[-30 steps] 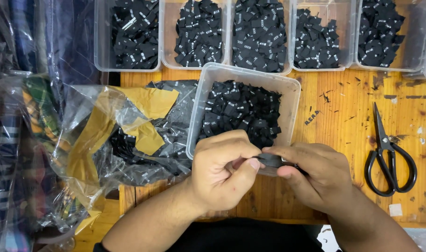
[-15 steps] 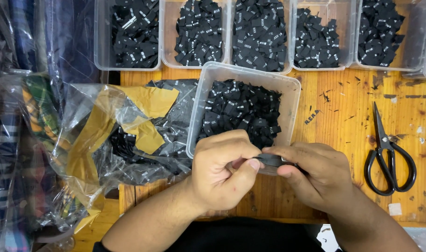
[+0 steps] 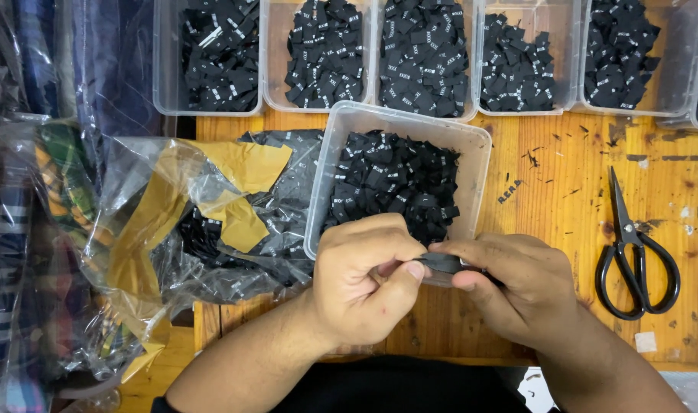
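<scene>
Both hands meet at the near edge of the bench (image 3: pixel 563 222), close to its middle. The left hand (image 3: pixel 360 283) is curled nearly closed, thumb pressed against bent fingers, pinching one end of a small black label (image 3: pixel 443 262). The right hand (image 3: pixel 517 287) is likewise drawn in, thumb and forefinger nipping the other end of the same label. The label is held between the two hands just above the bench surface, directly before the near wall of a clear plastic tub (image 3: pixel 471 153).

That tub sits tilted slightly on the bench, near its middle, and is filled with loose black labels (image 3: pixel 391 180) bearing small white marks. The knuckles of the left hand overlap its near rim in the view; whether they touch it cannot be determined.

Along the far edge of the bench stands a row of similar clear tubs (image 3: pixel 276 99), side by side, each holding black labels in varying amounts.

Left of the central tub, and touching it, lies a crumpled clear plastic bag (image 3: pixel 135 183) patched with brown tape (image 3: pixel 246 164), containing further black labels. It overhangs the left edge of the bench. Beyond that edge are bagged, striped and checked fabrics (image 3: pixel 28 252).

Black-handled scissors (image 3: pixel 632 245) lie closed toward the right edge of the bench, blades pointing to the far edge, well apart from the right hand. Thread scraps are scattered over the worn wooden surface.
</scene>
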